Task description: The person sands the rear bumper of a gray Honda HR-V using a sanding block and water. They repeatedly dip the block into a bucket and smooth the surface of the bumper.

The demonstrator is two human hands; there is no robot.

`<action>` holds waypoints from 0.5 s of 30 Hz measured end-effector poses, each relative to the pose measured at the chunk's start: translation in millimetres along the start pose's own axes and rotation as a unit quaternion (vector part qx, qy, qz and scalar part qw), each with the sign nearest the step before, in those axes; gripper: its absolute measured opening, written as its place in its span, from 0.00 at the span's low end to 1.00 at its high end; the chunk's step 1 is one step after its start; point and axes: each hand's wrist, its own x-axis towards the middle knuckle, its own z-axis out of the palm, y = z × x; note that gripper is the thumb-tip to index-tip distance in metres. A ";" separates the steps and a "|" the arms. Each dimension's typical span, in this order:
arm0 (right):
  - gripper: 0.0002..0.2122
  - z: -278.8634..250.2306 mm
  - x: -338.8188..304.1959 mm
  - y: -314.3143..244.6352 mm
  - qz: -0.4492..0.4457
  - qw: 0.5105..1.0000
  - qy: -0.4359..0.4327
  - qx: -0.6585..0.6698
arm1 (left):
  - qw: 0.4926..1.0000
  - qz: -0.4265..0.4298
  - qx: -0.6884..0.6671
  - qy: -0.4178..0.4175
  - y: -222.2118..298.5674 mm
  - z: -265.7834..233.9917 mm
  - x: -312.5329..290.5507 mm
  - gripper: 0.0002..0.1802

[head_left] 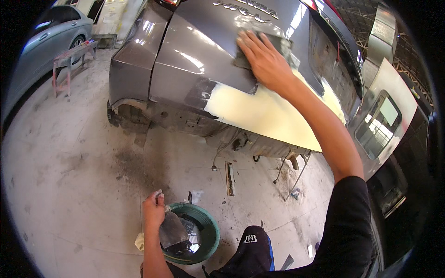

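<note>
One right hand [267,59] flat on a dark sheet [242,61], one left hand [154,207] low beside a green basin [216,231]

The right hand lies palm down with its fingers extended and slightly parted, pressing the sheet against the grey tailgate [185,53] of a car rather than wrapping around it; the thumb is hidden. The sheet's edge shows past the fingertips and to the left of the hand.

The left hand is down near the basin's left rim, fingers curled in and thumb close to them. Whether it has hold of anything cannot be told.

Just below and beside the sheet, a cream patch [259,111] spreads across the lower tailgate, and the right forearm passes above its right part. Under the panel, the car's bare underside hangs with loose wires [222,150].

Inside the basin are water and a dark grey piece [173,231] leaning by the left wrist. The basin stands on the pale, stained floor [92,185].

Farther out, a low stand [69,58] is near a silver-blue car [48,41] on the left, and a white panel with a window [401,97] stands at the right.
</note>
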 end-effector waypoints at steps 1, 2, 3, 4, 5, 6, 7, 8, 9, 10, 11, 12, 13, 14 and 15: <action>0.27 1.4 10.1 -0.4 -0.006 1.000 0.004 0.005 | 1.000 -0.003 0.014 -0.001 -4.2 1.8 0.8 0.16; 0.28 3.5 16.8 -0.2 -0.003 1.000 0.002 -0.005 | 1.000 -0.005 0.028 -0.003 -6.7 3.4 0.4 0.16; 0.27 2.0 15.1 -1.7 -0.011 1.000 0.000 -0.017 | 0.999 -0.015 0.031 -0.009 -2.9 0.5 -1.2 0.15; 0.26 -1.0 8.9 -1.9 -0.020 0.999 -0.003 -0.029 | 0.999 -0.025 0.034 -0.015 2.6 -0.1 -4.1 0.15; 0.25 -3.9 0.4 -2.3 -0.028 0.999 -0.005 -0.041 | 0.998 -0.035 0.036 -0.021 9.0 -2.6 -6.3 0.15; 0.26 -4.1 -14.1 -5.1 -0.017 0.999 -0.027 -0.020 | 0.998 -0.053 0.016 -0.028 17.2 -7.6 -6.9 0.15; 0.26 -2.9 -21.8 -7.1 -0.014 0.999 -0.029 -0.018 | 0.997 -0.074 -0.007 -0.036 27.0 -12.3 -8.5 0.15; 0.26 -1.2 -26.9 -9.1 -0.012 0.999 -0.031 -0.015 | 0.994 -0.094 -0.031 -0.043 30.3 -14.6 -9.5 0.15; 0.26 -4.1 -27.5 -7.1 -0.009 0.999 -0.034 -0.016 | 0.997 -0.069 -0.033 -0.025 18.8 -11.3 -7.5 0.15; 0.26 -4.0 -22.1 -5.0 -0.009 1.000 -0.026 -0.011 | 0.999 -0.043 -0.032 -0.007 2.5 -8.0 -2.7 0.15; 0.26 -3.3 -10.1 -2.5 -0.013 0.999 -0.017 -0.026 | 0.999 -0.017 -0.031 0.011 -11.8 -3.2 0.3 0.15; 0.26 -0.7 0.0 -0.3 -0.014 0.999 -0.012 -0.039 | 1.000 -0.021 -0.016 0.002 -9.0 0.1 -0.5 0.15; 0.25 -0.2 6.9 0.3 -0.012 0.999 -0.005 -0.050 | 1.000 -0.025 0.002 -0.004 -5.2 -0.8 -1.6 0.15; 0.25 -4.2 8.6 1.8 -0.019 0.996 -0.017 -0.085 | 0.999 -0.028 0.020 -0.011 -0.9 -0.9 -2.7 0.16; 0.25 -2.9 6.3 -0.4 -0.009 0.997 -0.016 -0.079 | 0.999 -0.032 0.015 -0.012 1.6 -3.6 -4.7 0.16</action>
